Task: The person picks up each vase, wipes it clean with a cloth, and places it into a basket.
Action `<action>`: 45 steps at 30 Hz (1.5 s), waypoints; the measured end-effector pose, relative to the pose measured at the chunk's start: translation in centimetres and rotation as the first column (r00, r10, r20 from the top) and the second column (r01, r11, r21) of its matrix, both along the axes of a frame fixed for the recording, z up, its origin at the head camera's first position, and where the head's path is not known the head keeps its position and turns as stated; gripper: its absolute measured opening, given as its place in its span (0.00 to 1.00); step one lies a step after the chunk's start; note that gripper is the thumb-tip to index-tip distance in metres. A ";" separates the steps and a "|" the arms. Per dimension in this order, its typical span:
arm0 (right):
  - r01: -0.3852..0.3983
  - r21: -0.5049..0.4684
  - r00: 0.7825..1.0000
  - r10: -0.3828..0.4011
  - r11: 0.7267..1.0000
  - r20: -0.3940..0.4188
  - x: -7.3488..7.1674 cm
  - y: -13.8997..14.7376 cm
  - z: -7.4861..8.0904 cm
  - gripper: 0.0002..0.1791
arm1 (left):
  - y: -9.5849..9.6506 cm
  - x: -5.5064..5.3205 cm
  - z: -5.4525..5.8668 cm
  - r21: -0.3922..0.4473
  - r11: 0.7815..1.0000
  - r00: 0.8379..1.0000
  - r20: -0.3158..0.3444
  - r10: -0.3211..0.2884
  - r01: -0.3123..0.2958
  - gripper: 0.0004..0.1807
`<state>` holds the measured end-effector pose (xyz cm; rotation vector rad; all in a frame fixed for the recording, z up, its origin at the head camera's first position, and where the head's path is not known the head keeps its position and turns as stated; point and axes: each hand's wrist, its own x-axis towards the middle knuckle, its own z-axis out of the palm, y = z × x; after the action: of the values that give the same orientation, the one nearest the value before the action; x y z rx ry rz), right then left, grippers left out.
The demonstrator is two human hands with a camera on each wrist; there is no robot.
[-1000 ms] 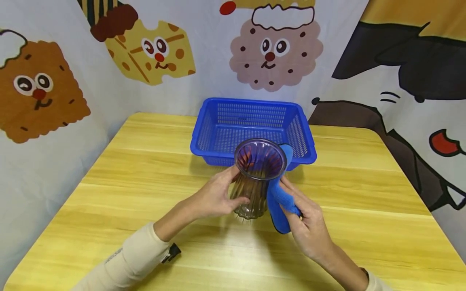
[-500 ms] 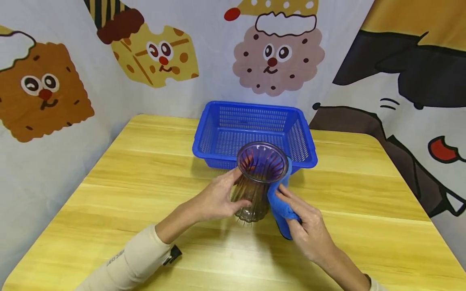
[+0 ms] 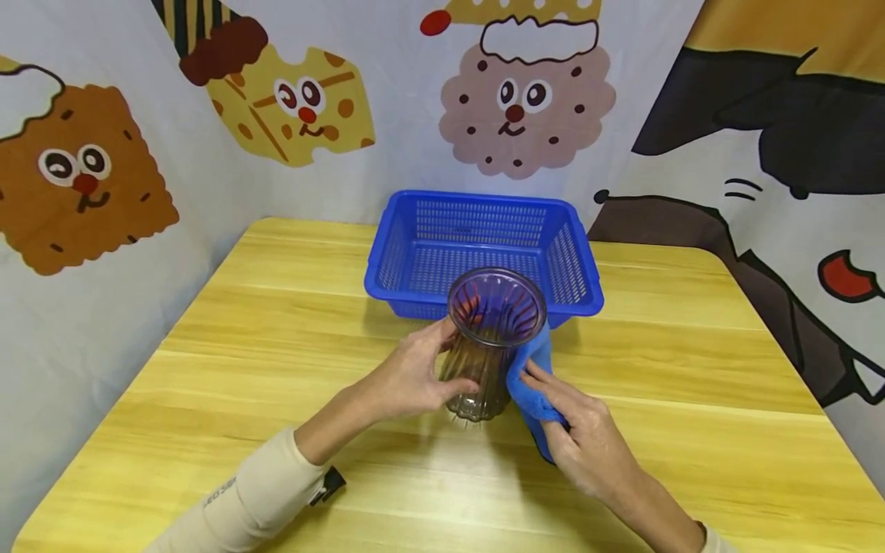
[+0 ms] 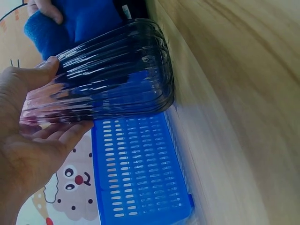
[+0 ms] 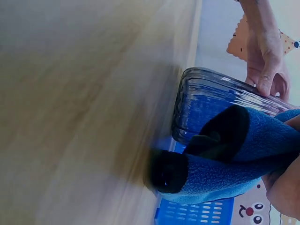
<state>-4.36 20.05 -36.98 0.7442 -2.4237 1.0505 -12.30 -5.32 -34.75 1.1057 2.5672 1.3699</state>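
A ribbed, purple-tinted glass vase (image 3: pixel 484 376) stands tilted in the middle of the head view, its round rim facing up. My left hand (image 3: pixel 415 376) grips it from the left, thumb across the near side and fingers behind. In the left wrist view the clear ribbed body of the vase (image 4: pixel 112 75) extends beyond that hand. My right hand (image 3: pixel 588 438) pinches a folded blue cloth (image 3: pixel 532 384) against the vase's right side. Dark edging shows on the cloth (image 5: pixel 220 164) in the right wrist view. Part of the vase's right side is hidden behind it.
Behind the vase, a blue perforated plastic basket (image 3: pixel 477 261) sits on the wooden table (image 3: pixel 290 330). A fabric backdrop (image 3: pixel 408 100) with cartoon food prints rises along the back and sides. Near the left sleeve (image 3: pixel 256 491) is a small black strap end (image 3: pixel 328 485).
My right hand has slid the cloth down along the vase's right side, and its upper end no longer rises beside the rim. The left hand keeps its hold on the vase.
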 end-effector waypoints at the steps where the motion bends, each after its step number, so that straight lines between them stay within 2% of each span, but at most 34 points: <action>1: 0.001 0.007 1.000 -0.001 1.000 0.004 0.0 0.0 0.0 0.25 | 0.0 0.0 0.0 0.005 1.000 1.000 -0.003 0.000 0.000 0.55; 6: 0.012 0.042 0.999 -0.013 0.999 0.039 0.1 0.2 -0.1 0.27 | 0.0 0.0 0.0 0.037 0.999 1.000 -0.011 -0.011 0.012 0.52; 9: 0.017 0.054 0.998 -0.020 0.998 0.058 0.1 0.3 -0.2 0.27 | 0.0 0.0 0.1 0.044 0.999 1.000 0.006 -0.013 0.013 0.50; 23: 0.014 0.110 0.997 -0.022 0.994 0.073 0.2 0.6 -0.1 0.30 | 0.0 0.1 0.4 0.034 0.999 0.999 0.030 0.031 -0.032 0.49; 29: -0.013 0.126 0.996 0.002 0.992 0.093 0.1 0.8 -0.1 0.27 | 0.1 0.1 0.4 0.043 0.999 1.000 0.002 0.025 -0.025 0.50; 38: -0.047 0.139 0.982 0.020 0.989 0.187 -0.3 0.9 -0.1 0.28 | 0.1 0.0 0.2 0.050 0.998 0.999 -0.024 0.027 -0.026 0.51; 45: -0.083 0.111 0.973 0.056 0.990 0.222 -0.7 1.0 -0.3 0.28 | 0.2 0.0 -0.1 0.029 0.998 0.997 -0.042 0.063 -0.062 0.48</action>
<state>-5.05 21.06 -37.32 0.7954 -2.6856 1.0712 -12.26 -5.16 -34.87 1.0797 2.6428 1.4144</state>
